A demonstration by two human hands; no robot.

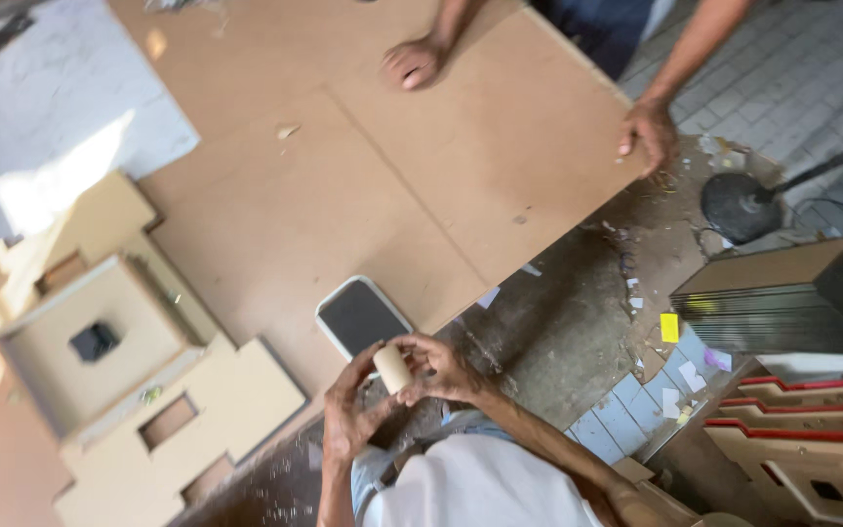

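Both hands' fingers [412, 353] pinch pale roll [393, 369] | phone [361, 316] on brown board [275, 215] edge just beyond

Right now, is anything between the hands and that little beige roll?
Nothing visible is in the way. The left hand and the right hand both already hold the little beige roll, fingers straight on it. The phone lies just beyond it on the brown board, not in between.
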